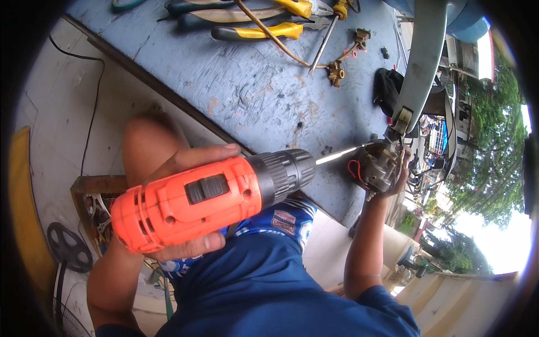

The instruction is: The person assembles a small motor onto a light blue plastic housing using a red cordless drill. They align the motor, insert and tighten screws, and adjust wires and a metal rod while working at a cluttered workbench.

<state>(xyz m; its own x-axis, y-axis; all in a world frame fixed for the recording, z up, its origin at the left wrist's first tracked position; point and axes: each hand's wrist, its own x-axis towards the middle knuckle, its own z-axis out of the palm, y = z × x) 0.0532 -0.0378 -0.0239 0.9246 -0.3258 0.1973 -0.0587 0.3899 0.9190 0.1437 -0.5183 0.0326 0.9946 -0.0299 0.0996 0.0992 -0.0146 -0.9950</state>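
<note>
My left hand (193,158) is wrapped around an orange and black cordless drill (210,196), with fingers showing along both sides of its body. A long, thin metal bit (339,154) runs from the chuck toward the right. Its tip meets a grey metal part that looks like a carburetor (379,168); whether it sits in a screw or a hole is too small to tell. My right hand (402,182) holds this carburetor from its far right side, above the bench edge. A red loop of wire or hose (355,168) shows on its near left face.
On the worn blue bench (241,84) lie yellow-handled pliers (258,32), a screwdriver (325,42) and a tube with brass-coloured fittings (336,73). A black cloth-like item (387,90) lies near a grey upright post (424,62). A wooden box of tools (84,202) stands lower left.
</note>
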